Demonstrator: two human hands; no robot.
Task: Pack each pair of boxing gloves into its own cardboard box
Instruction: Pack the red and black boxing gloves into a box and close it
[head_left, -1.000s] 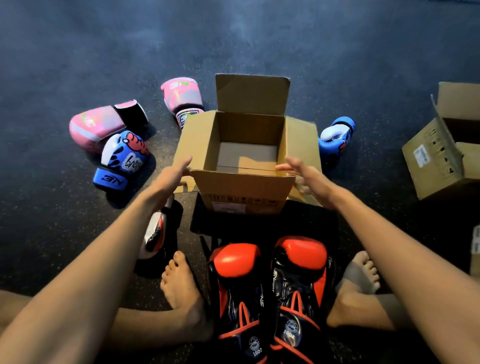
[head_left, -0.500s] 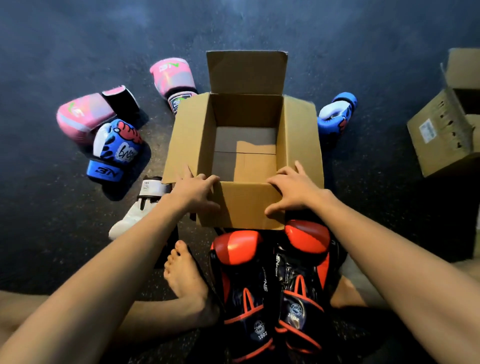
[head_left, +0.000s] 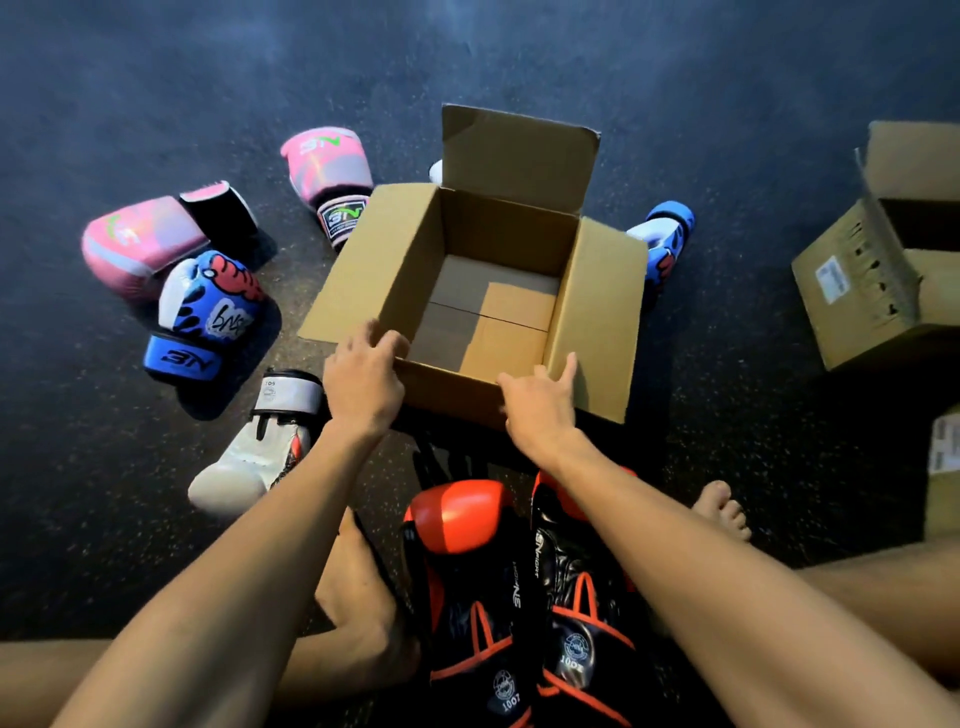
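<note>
My left hand curls its fingers over the near left corner of the open brown cardboard box, gripping the rim. My right hand rests against the near wall, fingers straight. The box stands on the dark speckled floor, its bare bottom showing. The pair of red-and-black boxing gloves lies side by side just behind my hands, between my legs. A blue printed glove and a white glove lie left of the box.
</note>
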